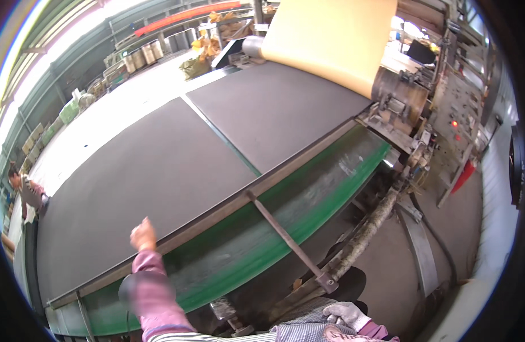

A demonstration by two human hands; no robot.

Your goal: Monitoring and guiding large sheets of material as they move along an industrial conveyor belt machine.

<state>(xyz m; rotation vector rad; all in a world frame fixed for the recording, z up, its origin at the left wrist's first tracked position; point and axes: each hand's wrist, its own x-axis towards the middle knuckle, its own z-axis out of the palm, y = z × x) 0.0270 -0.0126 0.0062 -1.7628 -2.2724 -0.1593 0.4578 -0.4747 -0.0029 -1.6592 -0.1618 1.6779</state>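
Left hand [143,235] loosely fisted over near edge of left dark sheet [142,154]. Gloved right hand [345,315] nearer than sheet; grip: cannot tell. Metal bar [285,234] on sheet's near side.

Left hand [143,235] bare, outstretched; right hand [346,314] gloved, low

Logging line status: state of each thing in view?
Left dark sheet: flat
Right dark sheet: flat, apart from the left one
Yellow sheet: smooth, slanting
Upper red panel light: lit
Left hand: fingers curled, contact unclear
Right hand: gloved, grip unclear
Co-worker: leaning forward
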